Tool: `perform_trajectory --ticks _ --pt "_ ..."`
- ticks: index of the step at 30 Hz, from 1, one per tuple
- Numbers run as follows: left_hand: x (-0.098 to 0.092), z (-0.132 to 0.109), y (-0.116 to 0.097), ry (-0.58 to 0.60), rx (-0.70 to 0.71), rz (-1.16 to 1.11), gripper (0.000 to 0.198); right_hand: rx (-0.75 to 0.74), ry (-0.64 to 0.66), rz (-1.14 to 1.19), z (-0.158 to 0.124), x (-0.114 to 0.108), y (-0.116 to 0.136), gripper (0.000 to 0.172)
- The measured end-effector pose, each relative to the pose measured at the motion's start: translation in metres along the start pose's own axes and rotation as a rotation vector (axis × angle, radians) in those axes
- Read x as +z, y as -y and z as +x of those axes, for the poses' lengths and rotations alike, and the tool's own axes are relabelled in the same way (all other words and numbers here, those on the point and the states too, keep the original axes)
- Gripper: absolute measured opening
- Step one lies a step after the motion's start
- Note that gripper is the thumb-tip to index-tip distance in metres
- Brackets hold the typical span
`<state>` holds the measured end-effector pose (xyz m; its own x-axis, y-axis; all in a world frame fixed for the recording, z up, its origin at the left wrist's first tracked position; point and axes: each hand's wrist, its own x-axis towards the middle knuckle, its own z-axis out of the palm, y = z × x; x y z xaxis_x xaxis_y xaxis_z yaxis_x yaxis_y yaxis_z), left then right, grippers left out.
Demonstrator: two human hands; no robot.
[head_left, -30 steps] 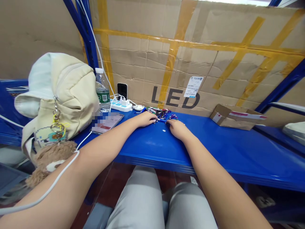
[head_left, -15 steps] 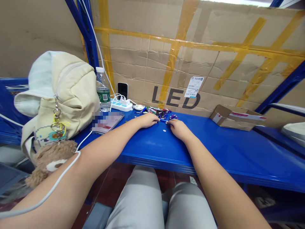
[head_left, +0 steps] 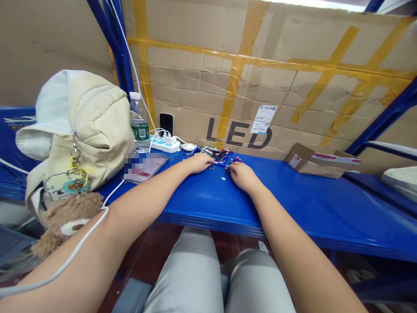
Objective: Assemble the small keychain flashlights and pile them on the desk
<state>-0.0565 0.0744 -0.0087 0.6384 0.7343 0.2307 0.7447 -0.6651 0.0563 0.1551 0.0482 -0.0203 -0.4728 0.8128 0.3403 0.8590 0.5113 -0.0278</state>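
Note:
Both my hands rest on the blue shelf (head_left: pixel 293 204) in front of a pile of small coloured metal pieces (head_left: pixel 217 153). My left hand (head_left: pixel 201 163) lies palm down, its fingertips pinched on a thin blue piece at the pile's near edge. My right hand (head_left: pixel 240 173) is curled, its fingers closed on the other end of the same small piece. A tiny white round bit (head_left: pixel 223 178) lies loose on the shelf between the two hands.
A cream bag (head_left: pixel 81 130) with a plush charm stands at the left, a phone (head_left: pixel 145 168) beside it. Behind are a water bottle (head_left: pixel 139 124), a power strip (head_left: pixel 165 142) and a taped cardboard wall. A small open carton (head_left: pixel 321 160) lies at the right.
Both hands stay at the pile with only slight finger shifts. The view has tilted a little.

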Motion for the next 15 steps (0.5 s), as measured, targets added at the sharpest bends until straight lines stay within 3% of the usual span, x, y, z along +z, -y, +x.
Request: perform_trajectory --ticks 8,15 --pt "-0.0048 -0.0034 -0.0028 0.006 0.014 -0.061 0.029 -0.069 0.012 0.015 0.0 0.0038 0.0019 0.038" --pt "-0.0061 -0.0051 -0.0059 0.011 0.063 -0.13 0.028 -0.028 0.041 -0.039 -0.0015 0.0011 0.0075 0.042"
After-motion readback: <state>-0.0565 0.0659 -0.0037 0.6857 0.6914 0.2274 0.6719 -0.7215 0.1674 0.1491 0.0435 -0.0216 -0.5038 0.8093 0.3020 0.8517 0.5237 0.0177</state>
